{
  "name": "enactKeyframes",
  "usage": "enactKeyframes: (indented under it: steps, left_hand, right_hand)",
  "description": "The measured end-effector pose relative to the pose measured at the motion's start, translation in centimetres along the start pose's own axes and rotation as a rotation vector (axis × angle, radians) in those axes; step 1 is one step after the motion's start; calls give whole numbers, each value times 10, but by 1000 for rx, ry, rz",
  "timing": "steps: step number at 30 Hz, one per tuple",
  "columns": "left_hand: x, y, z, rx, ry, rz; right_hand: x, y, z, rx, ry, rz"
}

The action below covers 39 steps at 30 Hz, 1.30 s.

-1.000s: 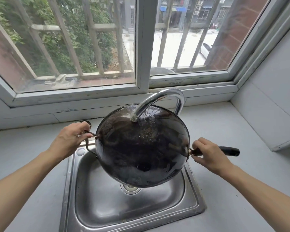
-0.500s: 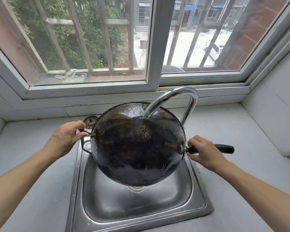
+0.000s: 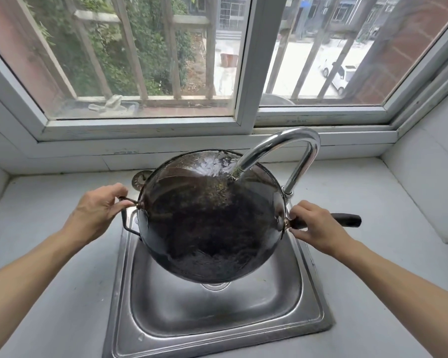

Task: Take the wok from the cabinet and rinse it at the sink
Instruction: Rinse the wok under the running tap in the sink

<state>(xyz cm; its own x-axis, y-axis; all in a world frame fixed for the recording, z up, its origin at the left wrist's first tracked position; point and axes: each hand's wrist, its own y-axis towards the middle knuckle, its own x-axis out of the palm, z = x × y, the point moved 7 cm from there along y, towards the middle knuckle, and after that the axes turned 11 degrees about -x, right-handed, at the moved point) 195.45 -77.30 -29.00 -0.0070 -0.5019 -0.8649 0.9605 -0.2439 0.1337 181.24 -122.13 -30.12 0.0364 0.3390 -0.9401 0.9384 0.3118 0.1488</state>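
Observation:
A black wok (image 3: 210, 218) hangs tilted over the steel sink (image 3: 217, 313), its wet inside facing me. My left hand (image 3: 96, 210) pinches the small wire loop handle at its left rim. My right hand (image 3: 318, 226) grips the long dark handle on the right, close to the rim. The curved chrome faucet (image 3: 290, 146) arches from the right over the wok, and its spout ends just above the upper inside wall. The wok hides most of the sink drain.
Grey countertop (image 3: 373, 202) surrounds the sink on both sides. A window ledge and white window frame (image 3: 243, 120) run along the back. A white wall panel (image 3: 429, 182) closes off the right side. A round metal fitting (image 3: 140, 178) sits behind the wok at left.
The wok has shifted slightly left and down relative to the faucet, so the spout now sits nearer its right upper rim. Both hands keep their hold on the handles.

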Motion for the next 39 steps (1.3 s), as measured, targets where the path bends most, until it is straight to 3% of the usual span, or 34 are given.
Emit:
enactKeyframes:
  steps: [26,39]
  left_hand:
    - [-32,-36,-51,-184,-45,46]
    - [-19,-38,-23,-75,-4,39]
  right_hand:
    - [-4,48,-45,-173,14,-7]
    - [1,24,-25,-158,-38,-53]
